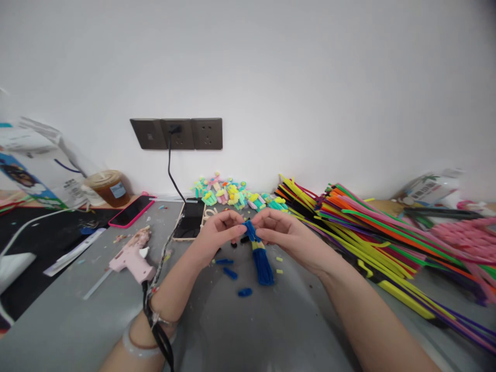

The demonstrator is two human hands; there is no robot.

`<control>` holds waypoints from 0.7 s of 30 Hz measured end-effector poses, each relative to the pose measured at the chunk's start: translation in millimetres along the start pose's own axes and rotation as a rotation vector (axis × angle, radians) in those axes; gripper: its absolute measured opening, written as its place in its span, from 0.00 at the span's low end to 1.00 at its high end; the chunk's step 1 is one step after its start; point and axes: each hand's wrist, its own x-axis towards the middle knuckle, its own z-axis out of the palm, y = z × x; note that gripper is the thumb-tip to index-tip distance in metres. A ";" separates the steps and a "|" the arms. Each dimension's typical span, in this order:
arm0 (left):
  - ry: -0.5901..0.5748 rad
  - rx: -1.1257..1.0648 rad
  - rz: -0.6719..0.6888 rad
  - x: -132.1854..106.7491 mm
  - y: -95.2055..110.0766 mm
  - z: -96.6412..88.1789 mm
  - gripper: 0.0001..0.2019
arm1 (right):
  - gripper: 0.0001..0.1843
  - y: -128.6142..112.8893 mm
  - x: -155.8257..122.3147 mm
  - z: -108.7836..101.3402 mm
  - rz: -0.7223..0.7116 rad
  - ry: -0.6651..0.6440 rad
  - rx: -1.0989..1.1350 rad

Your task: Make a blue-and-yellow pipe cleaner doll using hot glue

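Observation:
Both hands meet over the middle of the grey table. My left hand (pixel 219 232) and my right hand (pixel 281 230) pinch the top end of a blue pipe-cleaner bundle (pixel 260 256) that has a yellow band near its upper part. The bundle hangs down toward the table between my wrists. Three short blue pipe-cleaner pieces (pixel 231 272) lie on the table just below my left hand. Small yellow scraps (pixel 279 259) sit beside the bundle.
A pink glue gun (pixel 132 257) lies at left, its cord running past my left wrist. A black phone (pixel 190 219) on charge and a pink-cased phone (pixel 130 211) lie behind. A heap of small pastel pieces (pixel 232 195) sits by the wall. Long multicoloured pipe cleaners (pixel 372 232) cover the right side.

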 end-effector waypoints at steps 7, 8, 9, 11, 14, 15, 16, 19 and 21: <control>0.002 0.010 -0.004 -0.4 1.1 0.7 0.15 | 0.14 -0.2 0.5 -0.2 -0.002 0.012 -0.023; 0.002 0.010 -0.005 -0.4 0.8 0.6 0.15 | 0.14 -0.1 0.6 -0.4 -0.002 0.011 -0.026; 0.000 0.010 -0.006 -0.3 0.5 0.4 0.15 | 0.14 0.0 0.6 -0.5 -0.003 0.011 -0.029; -0.002 0.011 -0.007 -0.1 -0.3 -0.2 0.15 | 0.14 0.4 0.7 -0.8 -0.004 0.013 -0.032; -0.005 0.013 -0.004 0.3 -1.3 -0.8 0.15 | 0.13 1.2 0.8 -1.1 -0.006 0.010 -0.017; -0.008 0.010 -0.003 0.3 -1.4 -1.0 0.14 | 0.13 1.4 0.8 -1.2 -0.007 0.010 -0.010; -0.010 0.009 -0.002 0.4 -1.5 -1.1 0.14 | 0.13 1.7 0.8 -1.2 -0.008 0.008 -0.005; -0.013 0.006 0.000 0.2 -1.8 -1.5 0.13 | 0.12 2.1 1.0 -1.0 -0.010 0.007 -0.003; -0.014 0.005 0.003 0.1 -1.8 -1.7 0.13 | 0.12 1.9 1.1 -0.8 -0.012 0.007 -0.011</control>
